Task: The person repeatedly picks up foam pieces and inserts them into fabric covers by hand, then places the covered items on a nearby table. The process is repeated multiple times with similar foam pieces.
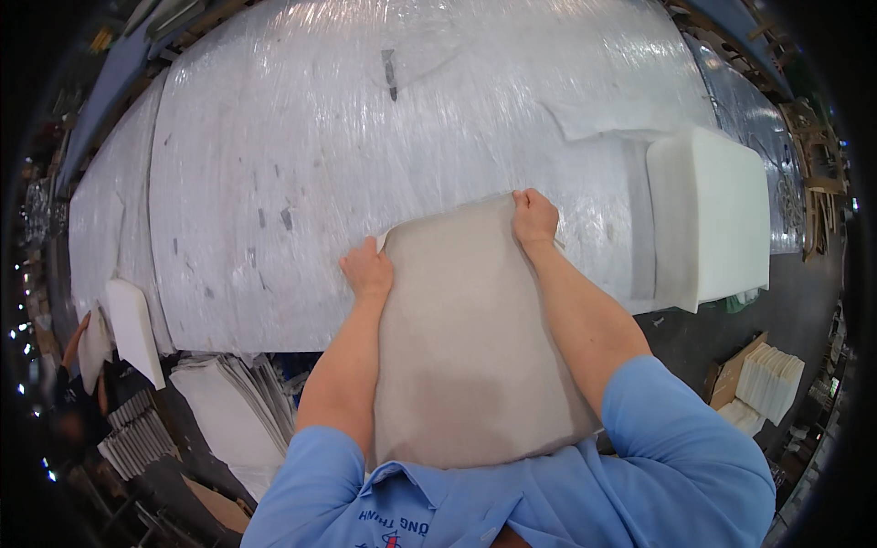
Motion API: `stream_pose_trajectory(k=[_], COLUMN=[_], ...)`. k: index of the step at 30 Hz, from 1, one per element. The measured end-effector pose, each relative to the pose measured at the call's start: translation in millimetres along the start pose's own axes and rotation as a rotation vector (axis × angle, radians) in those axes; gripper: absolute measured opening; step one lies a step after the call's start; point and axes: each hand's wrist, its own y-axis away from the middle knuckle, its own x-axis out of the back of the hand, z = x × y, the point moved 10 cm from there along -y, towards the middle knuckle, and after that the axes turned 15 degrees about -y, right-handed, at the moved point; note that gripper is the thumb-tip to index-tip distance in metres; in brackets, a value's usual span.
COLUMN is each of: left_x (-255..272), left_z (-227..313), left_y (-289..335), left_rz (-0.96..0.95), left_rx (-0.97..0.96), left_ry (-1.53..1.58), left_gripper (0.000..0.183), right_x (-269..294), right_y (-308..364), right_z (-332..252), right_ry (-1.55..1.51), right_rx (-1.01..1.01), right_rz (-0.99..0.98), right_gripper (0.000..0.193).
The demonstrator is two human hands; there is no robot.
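Note:
A beige fabric-covered cushion stretches from my chest to the near part of the table, with a darker patch on its lower half. At its far left corner, my left hand grips the edge, fingers curled over it. My right hand pinches the far right corner. Both forearms run along the cushion's sides. The cushion's underside is hidden. Beneath its far edge lies the wide table, wrapped in shiny clear plastic film with small dark scraps and tears.
White foam pads are stacked at the table's right end. White sheets stand below the table at left. Another white pad leans by the left edge, near another person's arm. More foam pieces sit on the floor at right.

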Motion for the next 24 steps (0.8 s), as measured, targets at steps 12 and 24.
stream_pose_trajectory(k=[12,24], left_x=[15,7], left_z=[-1,-3], left_y=[24,28], left_rz=[0.095,0.11], left_rx=[-0.003,0.0], left_ry=[0.027,0.056], left_gripper=[0.011,0.014], right_x=[21,12], right_y=[24,25], right_z=[-9,-4], right_ry=[-0.1,-0.121], right_rx=[0.078,0.113], right_rz=[0.04,0.015], right_gripper=[0.034,0.037])
